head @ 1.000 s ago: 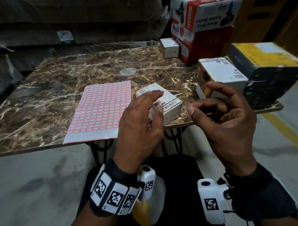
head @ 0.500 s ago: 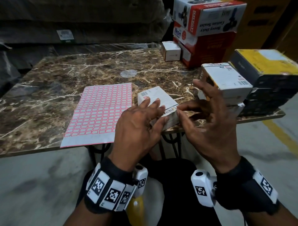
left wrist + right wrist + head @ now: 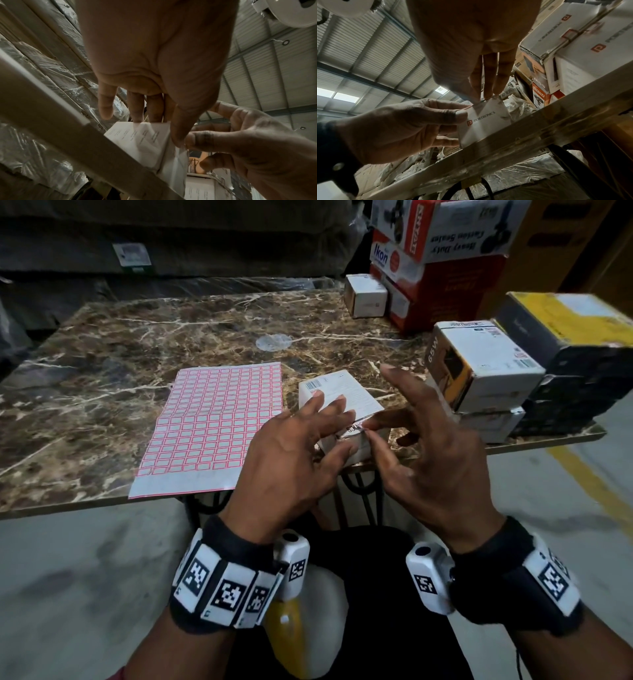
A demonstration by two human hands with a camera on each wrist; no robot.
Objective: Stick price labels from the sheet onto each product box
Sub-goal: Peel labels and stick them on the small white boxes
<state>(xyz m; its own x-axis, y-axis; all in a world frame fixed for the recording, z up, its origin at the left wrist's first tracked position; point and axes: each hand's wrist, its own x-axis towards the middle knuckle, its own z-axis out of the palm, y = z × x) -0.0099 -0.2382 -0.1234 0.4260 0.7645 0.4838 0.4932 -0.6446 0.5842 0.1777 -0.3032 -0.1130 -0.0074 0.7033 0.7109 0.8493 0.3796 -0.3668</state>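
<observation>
The pink-gridded label sheet [image 3: 212, 429] lies flat on the marble table [image 3: 137, 344] near its front edge. Just to its right lies a white Portronics box [image 3: 356, 395] [image 3: 142, 139] [image 3: 486, 121]. My left hand [image 3: 318, 433] holds the box, with its fingers on the top and its thumb [image 3: 460, 115] on the near face. My right hand [image 3: 371, 430] pinches with index and thumb at the box's near top edge. A small red-edged price label [image 3: 358, 426] seems to sit there, mostly hidden. Its other fingers are spread.
A white and yellow box [image 3: 486, 361] stands on another box at the right. Beside it is a stack of black and yellow boxes [image 3: 565, 330]. Red and white cartons [image 3: 445, 268] and a small white box [image 3: 364, 296] stand at the back right. The table's front edge overhangs the floor.
My right hand came down from mid-air to the box's near top edge. My left hand lowered onto the box and took hold of it.
</observation>
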